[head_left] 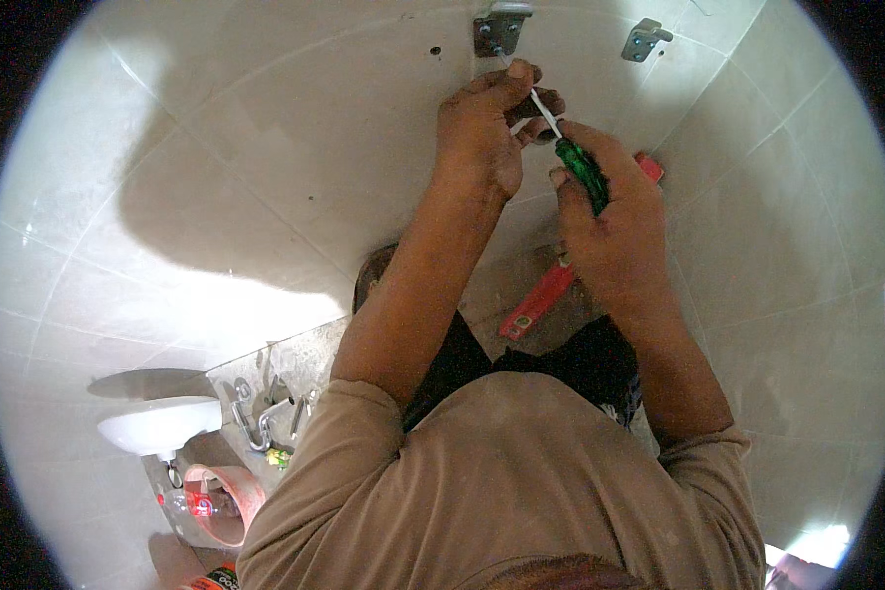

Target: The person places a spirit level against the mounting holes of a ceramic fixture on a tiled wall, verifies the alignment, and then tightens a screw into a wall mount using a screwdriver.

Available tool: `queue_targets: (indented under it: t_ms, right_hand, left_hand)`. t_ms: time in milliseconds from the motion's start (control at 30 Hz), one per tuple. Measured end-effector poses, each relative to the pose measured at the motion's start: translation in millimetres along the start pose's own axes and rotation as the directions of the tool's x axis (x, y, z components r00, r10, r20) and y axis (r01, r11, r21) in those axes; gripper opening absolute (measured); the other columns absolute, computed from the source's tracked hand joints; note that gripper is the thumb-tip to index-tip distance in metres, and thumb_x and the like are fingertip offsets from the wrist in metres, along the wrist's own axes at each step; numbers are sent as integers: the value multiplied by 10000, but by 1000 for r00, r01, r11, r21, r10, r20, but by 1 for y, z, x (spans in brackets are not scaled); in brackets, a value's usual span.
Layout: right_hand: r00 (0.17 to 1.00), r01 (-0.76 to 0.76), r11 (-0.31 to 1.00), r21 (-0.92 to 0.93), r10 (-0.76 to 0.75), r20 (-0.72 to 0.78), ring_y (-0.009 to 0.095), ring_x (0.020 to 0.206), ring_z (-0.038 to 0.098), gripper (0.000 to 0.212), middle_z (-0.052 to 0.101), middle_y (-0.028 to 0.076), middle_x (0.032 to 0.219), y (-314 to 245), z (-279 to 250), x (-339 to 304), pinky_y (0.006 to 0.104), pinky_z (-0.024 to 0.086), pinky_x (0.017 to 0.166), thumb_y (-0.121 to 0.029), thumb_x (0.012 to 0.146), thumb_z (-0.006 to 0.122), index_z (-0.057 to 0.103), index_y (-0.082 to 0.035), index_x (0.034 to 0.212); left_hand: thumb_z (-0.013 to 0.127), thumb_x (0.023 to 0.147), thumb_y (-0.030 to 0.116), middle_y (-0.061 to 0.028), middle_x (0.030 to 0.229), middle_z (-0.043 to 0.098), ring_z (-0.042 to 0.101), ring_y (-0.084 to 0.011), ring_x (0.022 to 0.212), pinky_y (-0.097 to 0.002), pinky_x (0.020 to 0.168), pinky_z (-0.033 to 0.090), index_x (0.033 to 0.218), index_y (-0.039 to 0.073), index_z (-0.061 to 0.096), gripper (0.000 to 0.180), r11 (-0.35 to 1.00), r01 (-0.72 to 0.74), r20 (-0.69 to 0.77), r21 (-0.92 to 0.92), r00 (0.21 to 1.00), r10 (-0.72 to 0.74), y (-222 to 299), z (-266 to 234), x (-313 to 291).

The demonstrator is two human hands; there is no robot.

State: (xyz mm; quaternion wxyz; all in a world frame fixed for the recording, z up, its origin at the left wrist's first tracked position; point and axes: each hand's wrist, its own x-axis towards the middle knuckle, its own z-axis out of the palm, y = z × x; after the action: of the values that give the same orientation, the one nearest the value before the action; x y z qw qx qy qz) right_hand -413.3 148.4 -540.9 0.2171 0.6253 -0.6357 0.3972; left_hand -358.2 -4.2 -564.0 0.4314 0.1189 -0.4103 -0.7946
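Two hands are sharing one screwdriver [572, 158], its tip sitting at a wall bracket [486, 41]: the right hand [619, 216] is holding the green handle in a closed grip, presumably for turning; the left hand [479, 126] is pinching the shaft, likely steadying the tip.

A: What is held in the right hand [615, 202]?

B: A screwdriver [584, 179] is gripped by its green handle, and its shaft is pinched near the tip by the left hand [484, 123].

A: Where is it pointed?

B: At the lower part of a metal bracket [490, 35], which is fixed to the tiled wall [295, 128]. A second bracket [643, 41] is mounted to its right.

A: What is seen lower down?

B: A red level [541, 299], partly hidden by the right hand; at lower left, a white basin [162, 425] and a pink bucket [249, 485].
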Motion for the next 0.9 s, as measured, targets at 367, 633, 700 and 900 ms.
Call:
queue_targets:
  t_ms: [367,633,700,900]
  right_hand:
    - [1000,1,994,-112,-2,-9,108,660,581,323,646,83,919,9,0,-7,201,425,521,-105,939,597,619,-70,1259]
    - [879,-477,823,310,445,172,236,817,657,344,648,97,948,2,-8,-7,332,536,679,-83,918,631,605,-34,1257]
    - [970,-235,970,57,230,82,244,845,661,358,646,90,955,12,-7,-11,353,545,686,-87,910,647,601,-38,1262]
    - [952,-305,941,144,300,56,231,842,665,317,664,87,975,-4,-12,-4,353,540,725,-96,911,653,624,-45,1222]
  left_hand:
    - [643,981,252,-120,917,655,695,-311,829,-424,738,550,1064,-9,595,278,983,38,23,-177,999,-35,-8,5,2]
    - [638,981,224,-152,943,693,703,-302,846,-415,740,550,1066,-7,587,251,938,60,39,-341,998,-50,-11,2,1]
    - [653,972,215,-149,944,699,702,-295,837,-413,742,551,1058,-7,596,245,954,76,21,-291,997,-73,-5,12,-6]
    - [722,923,216,-121,920,696,694,-262,812,-402,714,556,1014,-13,635,261,992,-20,-40,-126,999,15,-8,8,-1]
